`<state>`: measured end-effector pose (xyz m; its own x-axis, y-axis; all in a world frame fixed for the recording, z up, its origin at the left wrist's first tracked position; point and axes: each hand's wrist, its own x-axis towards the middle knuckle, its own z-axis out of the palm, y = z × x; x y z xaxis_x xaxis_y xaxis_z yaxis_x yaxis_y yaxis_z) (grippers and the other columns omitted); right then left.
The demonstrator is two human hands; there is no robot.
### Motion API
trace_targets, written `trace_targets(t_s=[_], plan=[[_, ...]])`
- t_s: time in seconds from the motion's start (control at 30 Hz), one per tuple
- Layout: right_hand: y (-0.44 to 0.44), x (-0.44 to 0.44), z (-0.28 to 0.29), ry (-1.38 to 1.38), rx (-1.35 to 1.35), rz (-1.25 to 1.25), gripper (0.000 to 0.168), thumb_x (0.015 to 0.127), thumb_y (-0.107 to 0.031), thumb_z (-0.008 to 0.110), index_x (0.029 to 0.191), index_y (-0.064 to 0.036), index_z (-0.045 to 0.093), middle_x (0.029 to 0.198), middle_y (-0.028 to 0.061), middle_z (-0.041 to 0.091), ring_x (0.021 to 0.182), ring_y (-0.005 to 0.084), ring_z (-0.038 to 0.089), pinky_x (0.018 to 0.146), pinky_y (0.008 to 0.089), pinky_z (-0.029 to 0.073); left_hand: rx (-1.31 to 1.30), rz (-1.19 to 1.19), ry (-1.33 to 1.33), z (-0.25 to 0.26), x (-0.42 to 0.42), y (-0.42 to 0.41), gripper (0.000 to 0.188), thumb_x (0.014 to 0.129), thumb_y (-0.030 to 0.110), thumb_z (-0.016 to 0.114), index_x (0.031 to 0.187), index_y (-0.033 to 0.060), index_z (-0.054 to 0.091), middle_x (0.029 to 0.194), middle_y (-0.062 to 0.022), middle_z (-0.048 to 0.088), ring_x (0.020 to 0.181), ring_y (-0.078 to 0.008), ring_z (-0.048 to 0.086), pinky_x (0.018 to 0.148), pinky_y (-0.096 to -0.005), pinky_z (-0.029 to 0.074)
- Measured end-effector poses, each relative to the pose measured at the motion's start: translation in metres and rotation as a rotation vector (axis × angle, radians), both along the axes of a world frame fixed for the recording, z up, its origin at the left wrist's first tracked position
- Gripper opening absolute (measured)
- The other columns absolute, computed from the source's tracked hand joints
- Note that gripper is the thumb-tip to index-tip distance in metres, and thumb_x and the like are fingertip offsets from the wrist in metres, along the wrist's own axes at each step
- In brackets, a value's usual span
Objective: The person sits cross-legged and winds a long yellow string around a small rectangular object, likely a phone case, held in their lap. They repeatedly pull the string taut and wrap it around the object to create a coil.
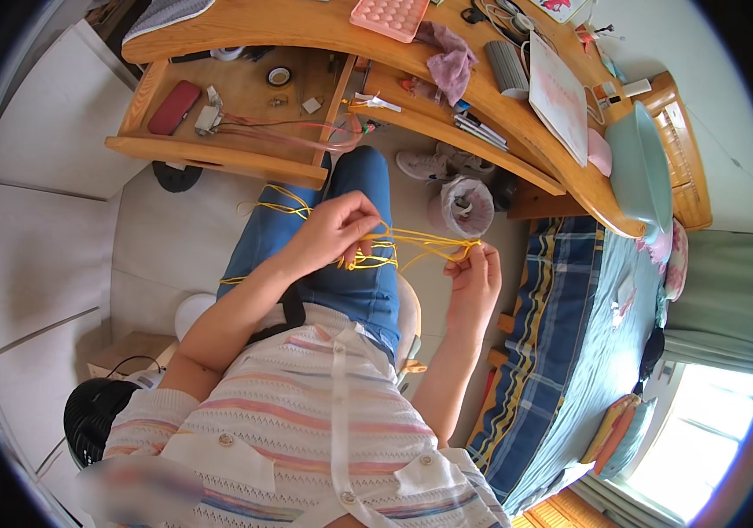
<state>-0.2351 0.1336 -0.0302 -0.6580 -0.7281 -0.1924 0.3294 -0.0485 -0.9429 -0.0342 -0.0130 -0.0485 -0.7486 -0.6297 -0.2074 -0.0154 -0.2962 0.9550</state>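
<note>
Several strands of yellow cord (422,236) stretch between my two hands above my lap. My left hand (337,228) pinches the cord over my thighs, its fingers bent inward. Out to the right, the fingertips of my right hand (475,270) grip a bunched end of the same cord. More loops of it lie across my jeans (264,224) and hang below my left hand. Whether all the loops belong to one length, I cannot tell.
Ahead stands a wooden desk (270,30) with an open drawer (218,158) holding a red case (175,107) and tangled wires. A lined waste bin (462,206) and sneakers (422,165) are on the floor. To the right is a bed (541,369); a blue-green basin (640,165) sits at the desk's edge.
</note>
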Motion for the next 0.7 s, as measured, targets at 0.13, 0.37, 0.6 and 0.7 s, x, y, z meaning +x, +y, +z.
trace_targets(t_s=[0.13,0.37,0.6,0.7], plan=[[0.000,-0.004,0.014,0.003,-0.086,-0.104,0.011,0.101,-0.017,0.052,0.100,-0.006,0.051,0.085,0.0076,0.063,0.073,0.0155,0.060,0.067,0.0292,0.049,-0.477,0.021,-0.200,0.008,0.016,-0.009,0.007,0.095,0.007,0.058,0.100,0.0028,0.056,0.075,-0.0069,0.064,0.062,-0.0111,0.061,0.053,-0.0247,0.045],[0.017,-0.051,0.043,0.058,-0.240,-0.294,0.016,0.099,-0.022,0.054,0.102,-0.006,0.054,0.093,0.0093,0.064,0.079,0.0195,0.063,0.067,0.0288,0.050,-0.686,0.123,-0.427,0.020,0.052,-0.016,0.017,0.089,0.001,0.058,0.105,0.0052,0.058,0.077,-0.0097,0.063,0.066,-0.0202,0.063,0.059,-0.0313,0.049],[0.048,-0.111,0.068,0.376,-0.216,-0.601,0.016,0.099,-0.019,0.056,0.106,-0.005,0.057,0.109,0.0124,0.065,0.097,0.0180,0.064,0.069,0.0273,0.055,-0.538,0.304,-0.388,0.034,0.101,-0.033,0.015,0.097,0.002,0.050,0.109,0.0012,0.058,0.077,-0.0048,0.062,0.064,-0.0094,0.060,0.058,-0.0221,0.049],[0.072,-0.140,0.055,0.403,-0.162,-0.633,0.022,0.100,-0.021,0.054,0.111,-0.003,0.060,0.114,0.0125,0.066,0.104,0.0193,0.062,0.080,0.0311,0.054,-0.333,0.403,-0.294,0.032,0.130,-0.042,0.018,0.102,0.010,0.045,0.109,0.0019,0.060,0.076,-0.0055,0.062,0.062,-0.0082,0.059,0.057,-0.0213,0.048]])
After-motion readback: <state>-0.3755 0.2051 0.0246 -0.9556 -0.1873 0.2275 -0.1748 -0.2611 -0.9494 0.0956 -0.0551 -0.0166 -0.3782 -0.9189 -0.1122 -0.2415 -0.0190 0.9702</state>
